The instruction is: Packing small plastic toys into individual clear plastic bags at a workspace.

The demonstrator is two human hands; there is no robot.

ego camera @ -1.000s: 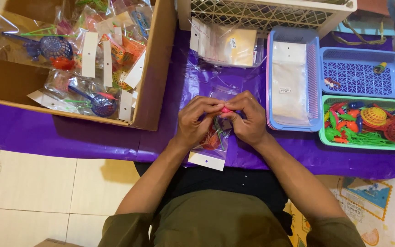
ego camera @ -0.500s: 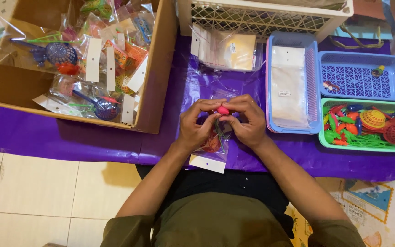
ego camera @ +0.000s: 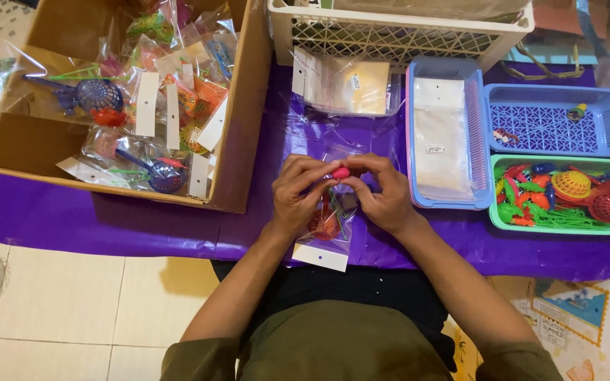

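Left hand: fingers curled, tips pinched together at centre, meeting the right.
Right hand: fingers bent, thumb and forefinger pinched, touching left fingertips.
Forearms: bare, angled inward from both sides.

The small clear plastic bag is thin and shiny. The purple table cover looks smooth and a bit glossy. The big brown cardboard box is matt and papery. The green plastic tray is smooth.
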